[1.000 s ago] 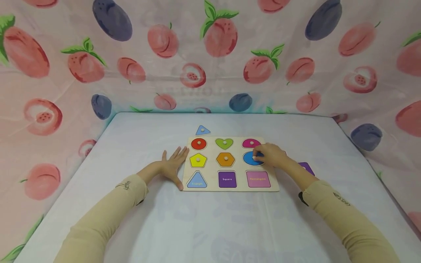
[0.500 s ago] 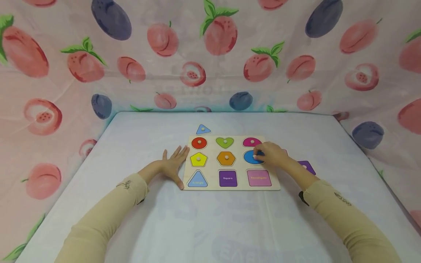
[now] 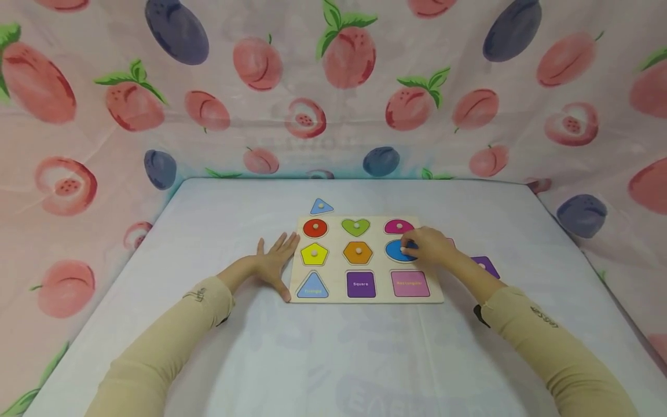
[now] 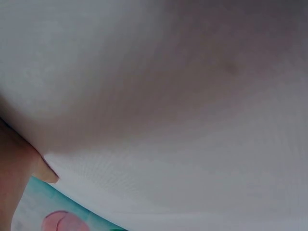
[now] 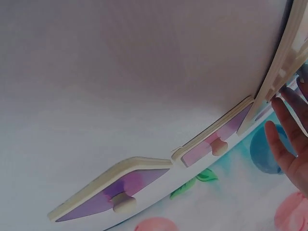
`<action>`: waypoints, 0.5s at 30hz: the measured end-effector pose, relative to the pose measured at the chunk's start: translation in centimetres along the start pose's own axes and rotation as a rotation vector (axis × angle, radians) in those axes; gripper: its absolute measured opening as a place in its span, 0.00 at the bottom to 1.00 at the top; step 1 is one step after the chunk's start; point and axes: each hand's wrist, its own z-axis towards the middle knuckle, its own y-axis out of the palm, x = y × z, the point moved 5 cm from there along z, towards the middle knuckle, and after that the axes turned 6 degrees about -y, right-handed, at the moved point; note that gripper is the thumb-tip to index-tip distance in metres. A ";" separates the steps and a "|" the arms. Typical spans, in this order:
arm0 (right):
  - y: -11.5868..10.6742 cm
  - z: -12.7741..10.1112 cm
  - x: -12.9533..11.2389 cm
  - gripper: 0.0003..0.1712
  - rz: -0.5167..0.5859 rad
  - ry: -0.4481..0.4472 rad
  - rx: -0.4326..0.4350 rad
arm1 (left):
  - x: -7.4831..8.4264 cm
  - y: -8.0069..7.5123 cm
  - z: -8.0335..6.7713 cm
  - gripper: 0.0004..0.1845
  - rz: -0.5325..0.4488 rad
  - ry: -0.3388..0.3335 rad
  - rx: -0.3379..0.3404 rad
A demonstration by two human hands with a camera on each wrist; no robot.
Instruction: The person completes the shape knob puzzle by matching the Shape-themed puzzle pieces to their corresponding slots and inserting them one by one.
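A wooden shape puzzle board [image 3: 333, 269] lies flat on the table. My left hand [image 3: 272, 266] is spread along its left edge, thumb at the near corner. Part of that hand shows in the left wrist view. With thumb and finger, my right hand [image 3: 429, 246] pinches the knob of the blue oval piece [image 3: 394, 251], which sits in its recess, partly covered by the fingers. Knobbed pieces fill the upper two rows: red circle [image 3: 315, 228], green heart [image 3: 356, 227], magenta half circle [image 3: 398, 226], yellow pentagon [image 3: 314, 254] and orange hexagon [image 3: 358, 252]. Printed recesses for triangle, square and rectangle show in the near row.
A loose blue triangle piece [image 3: 321, 206] lies just beyond the board. Right of the board are a purple square piece [image 3: 486, 267] and a pink piece [image 5: 207, 147], mostly hidden behind my right hand in the head view. A fruit-print cloth [image 3: 333, 156] hangs behind the white table [image 3: 234, 202].
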 end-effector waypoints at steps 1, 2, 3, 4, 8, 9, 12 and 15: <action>0.0 0.0 0.0 0.06 -0.004 0.001 0.000 | 0.0 0.1 0.0 0.77 -0.003 0.003 0.003; 0.0 0.0 0.0 0.06 -0.008 0.003 0.001 | 0.0 0.1 0.1 0.77 -0.008 0.006 0.006; 0.0 0.0 0.0 0.05 -0.012 0.002 0.002 | 0.1 0.1 0.1 0.77 -0.011 0.008 0.008; -0.1 0.0 0.0 0.05 -0.015 0.000 0.004 | 0.1 0.1 0.1 0.77 -0.014 0.008 0.009; 0.1 0.1 -0.1 0.05 -0.027 -0.006 0.004 | 0.2 0.1 0.1 0.77 -0.019 0.008 0.005; 0.2 0.1 -0.1 0.05 -0.024 -0.004 0.004 | 0.2 0.1 0.1 0.77 -0.020 0.007 0.003; 0.3 0.2 -0.2 0.05 -0.007 0.009 0.008 | 0.2 0.0 0.1 0.76 -0.017 0.004 0.005; 0.3 0.3 -0.4 0.06 0.001 0.007 0.023 | 0.1 -0.1 0.0 0.76 -0.013 -0.003 0.004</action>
